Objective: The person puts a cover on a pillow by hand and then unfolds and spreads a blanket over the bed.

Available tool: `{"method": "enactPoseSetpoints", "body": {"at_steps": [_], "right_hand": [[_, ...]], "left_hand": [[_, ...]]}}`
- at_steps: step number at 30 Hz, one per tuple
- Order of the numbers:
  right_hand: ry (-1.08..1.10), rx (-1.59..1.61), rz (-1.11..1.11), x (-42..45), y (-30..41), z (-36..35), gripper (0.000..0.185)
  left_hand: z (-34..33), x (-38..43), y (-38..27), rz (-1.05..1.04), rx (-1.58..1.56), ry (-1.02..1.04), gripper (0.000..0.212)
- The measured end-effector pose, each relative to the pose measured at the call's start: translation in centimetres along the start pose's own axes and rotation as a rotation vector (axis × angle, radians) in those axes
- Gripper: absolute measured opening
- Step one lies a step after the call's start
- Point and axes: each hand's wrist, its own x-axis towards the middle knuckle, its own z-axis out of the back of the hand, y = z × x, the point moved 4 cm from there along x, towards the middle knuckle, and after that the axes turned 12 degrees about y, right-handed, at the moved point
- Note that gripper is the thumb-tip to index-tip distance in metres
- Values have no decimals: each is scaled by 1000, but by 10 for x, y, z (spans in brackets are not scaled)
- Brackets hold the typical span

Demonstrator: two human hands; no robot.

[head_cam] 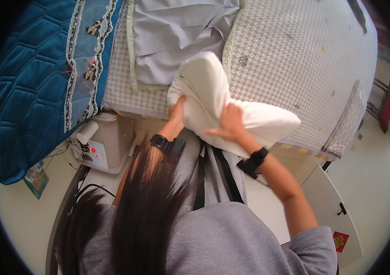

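A white pillow with a fine ribbed surface [208, 86] lies bent at the near edge of a bed, partly over a grey cloth piece with a pale green border [181, 37]. My left hand [177, 111] grips the pillow's left side, thumb on top and the other fingers hidden beneath or behind it. My right hand [230, 120] rests on the pillow's middle, thumb spread to the left; it is slightly blurred, and whether its fingers pinch the fabric cannot be told. Black bands circle both wrists.
A checked bed cover [270, 62] spreads under the pillow. Blue quilted fabric with lace trim [26, 79] hangs at the left. Below it stands a beige lidded bin [116, 137]. A folded grey cloth [346, 123] drapes over the bed's right corner, near a white door panel [332, 202].
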Motion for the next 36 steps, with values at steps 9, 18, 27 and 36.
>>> {"method": "enactPoseSetpoints", "body": {"at_steps": [9,18,27,36], "right_hand": [[-475,68,-124,62,-4,-8,90],[-297,350,64,75,-53,24,68],[-76,260,149,68,-46,42,71],[-30,197,348,92,-6,105,72]], "left_hand": [[-51,-1,-9,-42,22,-8,39],[-5,32,-162,-717,1115,-224,39],[-82,79,-211,-1229,1844,20,26],[-113,-38,-217,-1164,1766,376,17]]}}
